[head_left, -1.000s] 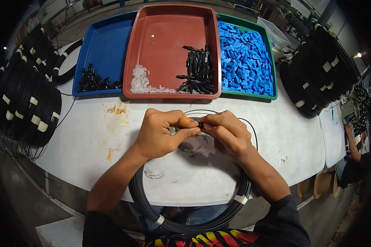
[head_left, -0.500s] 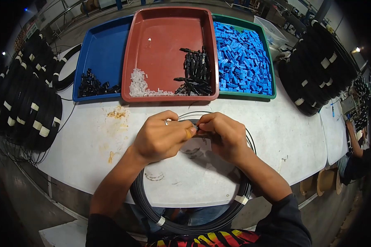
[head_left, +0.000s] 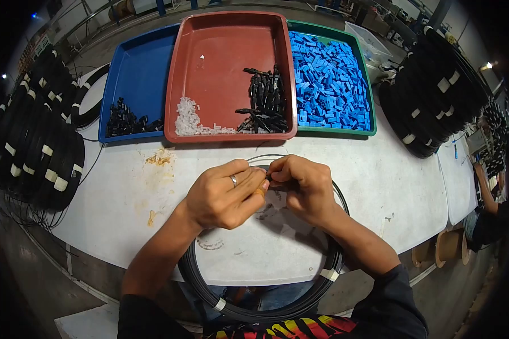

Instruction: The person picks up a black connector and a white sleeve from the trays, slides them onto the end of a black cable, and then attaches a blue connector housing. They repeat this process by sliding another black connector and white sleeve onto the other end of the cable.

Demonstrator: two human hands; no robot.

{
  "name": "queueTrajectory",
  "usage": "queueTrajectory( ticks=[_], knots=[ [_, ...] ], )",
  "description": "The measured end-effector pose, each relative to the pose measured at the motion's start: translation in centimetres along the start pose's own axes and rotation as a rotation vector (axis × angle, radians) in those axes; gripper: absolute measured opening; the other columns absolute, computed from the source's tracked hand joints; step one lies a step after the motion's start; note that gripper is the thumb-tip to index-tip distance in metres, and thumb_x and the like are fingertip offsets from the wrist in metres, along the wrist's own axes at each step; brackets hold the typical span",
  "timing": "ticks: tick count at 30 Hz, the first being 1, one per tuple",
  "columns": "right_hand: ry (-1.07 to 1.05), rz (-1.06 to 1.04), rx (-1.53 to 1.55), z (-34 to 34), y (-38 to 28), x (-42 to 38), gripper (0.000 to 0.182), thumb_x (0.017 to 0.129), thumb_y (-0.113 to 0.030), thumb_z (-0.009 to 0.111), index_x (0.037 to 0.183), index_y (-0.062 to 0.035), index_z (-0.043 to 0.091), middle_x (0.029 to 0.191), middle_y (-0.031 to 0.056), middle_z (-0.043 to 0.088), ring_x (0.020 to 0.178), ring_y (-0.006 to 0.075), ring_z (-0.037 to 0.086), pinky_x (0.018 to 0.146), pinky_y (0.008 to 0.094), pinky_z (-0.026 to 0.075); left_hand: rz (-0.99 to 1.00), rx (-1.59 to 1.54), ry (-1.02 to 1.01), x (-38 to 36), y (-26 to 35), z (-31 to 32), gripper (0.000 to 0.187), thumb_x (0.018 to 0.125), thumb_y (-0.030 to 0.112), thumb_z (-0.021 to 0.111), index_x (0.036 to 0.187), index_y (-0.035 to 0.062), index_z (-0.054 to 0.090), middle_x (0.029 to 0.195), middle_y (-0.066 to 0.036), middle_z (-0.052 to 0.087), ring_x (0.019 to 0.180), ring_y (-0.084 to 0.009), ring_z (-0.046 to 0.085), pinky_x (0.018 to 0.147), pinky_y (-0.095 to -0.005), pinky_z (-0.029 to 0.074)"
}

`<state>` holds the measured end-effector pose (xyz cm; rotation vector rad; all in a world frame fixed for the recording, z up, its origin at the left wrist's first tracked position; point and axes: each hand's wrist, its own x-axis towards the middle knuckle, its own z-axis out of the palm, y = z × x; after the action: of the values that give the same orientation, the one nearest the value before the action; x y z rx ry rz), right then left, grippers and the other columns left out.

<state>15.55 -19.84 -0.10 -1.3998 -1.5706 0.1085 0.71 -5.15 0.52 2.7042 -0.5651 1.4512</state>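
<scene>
two pinching: left hand (head_left: 223, 195), right hand (head_left: 306, 186) | between: small dark piece (head_left: 268, 177) | beneath: cable coil (head_left: 254, 314)

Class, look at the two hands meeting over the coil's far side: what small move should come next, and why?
Probably the right hand should ease back slightly while the left hand holds steady. Both hands meet at a small dark part over the far side of the cable coil, and they hide most of it, so how it sits cannot be checked.
</scene>
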Motion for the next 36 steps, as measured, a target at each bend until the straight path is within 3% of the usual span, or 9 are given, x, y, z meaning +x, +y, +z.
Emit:
queueTrajectory(
  ticks=[5, 11, 15, 18, 21, 26, 29, 32, 36],
  knots=[
    [-0.022, 0.103, 0.090, 0.1, 0.0, 0.1, 0.029, 0.063, 0.017, 0.064, 0.087, 0.0018, 0.060, 0.102, 0.0161, 0.070, 0.088, 0.0320, 0.070, 0.075, 0.0391, 0.058, -0.015, -0.032, -0.038, -0.3, -0.3, -0.6, 0.014, 0.076, -0.006, 0.080, 0.075, -0.0023, 0.067, 0.081, -0.014, 0.072, 0.065, -0.0212, 0.067, 0.064, -0.0329, 0.056],
    [0.009, -0.431, -0.398, -0.5, -0.1, 0.7, 0.016, 0.072, 0.004, 0.070, 0.083, 0.0019, 0.058, 0.101, 0.0153, 0.068, 0.081, 0.0278, 0.066, 0.068, 0.0371, 0.054, -0.774, -0.593, 0.072, -0.6, 0.8, -0.4, 0.013, 0.071, -0.007, 0.083, 0.077, -0.0017, 0.072, 0.081, -0.011, 0.077, 0.065, -0.0210, 0.070, 0.058, -0.0295, 0.055],
    [-0.017, -0.436, -0.416, -0.4, -0.6, 0.8, 0.018, 0.073, 0.002, 0.069, 0.087, 0.0026, 0.058, 0.097, 0.0149, 0.067, 0.080, 0.0289, 0.065, 0.067, 0.0375, 0.053, -0.710, -0.555, 0.038, -0.5, 0.8, -0.4, 0.014, 0.073, -0.006, 0.082, 0.075, -0.0014, 0.069, 0.078, -0.010, 0.075, 0.061, -0.0211, 0.067, 0.060, -0.0292, 0.055],
    [-0.027, -0.251, -0.263, -0.4, -0.6, 0.5, 0.022, 0.069, 0.011, 0.070, 0.086, 0.0031, 0.058, 0.096, 0.0171, 0.069, 0.079, 0.0303, 0.069, 0.065, 0.0370, 0.055, -0.210, -0.216, 0.007, -0.2, 0.2, -0.4, 0.017, 0.079, -0.004, 0.076, 0.070, -0.0004, 0.061, 0.074, -0.008, 0.067, 0.058, -0.0196, 0.060, 0.064, -0.0314, 0.054],
    [-0.018, -0.076, -0.122, 0.0, 0.0, 0.1, 0.029, 0.066, 0.020, 0.068, 0.087, 0.0034, 0.059, 0.097, 0.0178, 0.072, 0.084, 0.0288, 0.074, 0.065, 0.0339, 0.059, -0.061, -0.052, -0.071, 0.0, 0.1, -0.8, 0.013, 0.072, -0.005, 0.080, 0.075, -0.0014, 0.068, 0.081, -0.010, 0.073, 0.061, -0.0200, 0.065, 0.067, -0.0365, 0.055],
    [-0.022, 0.037, 0.060, -0.2, 0.2, 0.2, 0.033, 0.066, 0.019, 0.063, 0.094, 0.0027, 0.061, 0.095, 0.0156, 0.070, 0.085, 0.0326, 0.072, 0.074, 0.0375, 0.059, -0.134, -0.072, -0.039, -0.3, 0.0, -0.7, 0.018, 0.071, -0.001, 0.083, 0.086, -0.0003, 0.073, 0.083, -0.007, 0.076, 0.063, -0.0169, 0.067, 0.067, -0.0330, 0.054],
    [0.030, -0.007, -0.020, 0.0, -0.2, 0.6, 0.037, 0.070, 0.020, 0.068, 0.101, 0.0016, 0.060, 0.093, 0.0146, 0.071, 0.088, 0.0291, 0.074, 0.073, 0.0361, 0.060, -0.399, -0.218, -0.016, -1.1, -0.1, -0.8, 0.050, 0.072, 0.003, 0.088, 0.119, 0.0004, 0.071, 0.086, -0.004, 0.079, 0.068, -0.0128, 0.067, 0.070, -0.0266, 0.051],
    [0.137, 0.002, 0.002, 0.2, 0.3, 0.3, 0.052, 0.076, 0.019, 0.071, 0.121, -0.0006, 0.053, 0.095, 0.0149, 0.072, 0.091, 0.0275, 0.077, 0.073, 0.0341, 0.062, -0.677, -0.391, 0.032, -1.3, -0.2, -0.7, 0.106, 0.070, 0.005, 0.093, 0.156, -0.0019, 0.032, 0.090, -0.004, 0.081, 0.071, -0.0080, 0.063, 0.075, -0.0233, 0.050],
    [0.075, 0.020, 0.025, -0.1, 0.3, 0.0, 0.073, 0.083, 0.019, 0.070, 0.137, -0.0035, 0.027, 0.094, 0.0180, 0.073, 0.091, 0.0281, 0.077, 0.083, 0.0338, 0.062, -0.806, -0.512, 0.092, -1.6, -0.3, -0.2, 0.106, 0.072, 0.016, 0.094, 0.158, 0.0073, 0.033, 0.090, -0.002, 0.081, 0.070, -0.0123, 0.070, 0.075, -0.0220, 0.052]
  ],
)
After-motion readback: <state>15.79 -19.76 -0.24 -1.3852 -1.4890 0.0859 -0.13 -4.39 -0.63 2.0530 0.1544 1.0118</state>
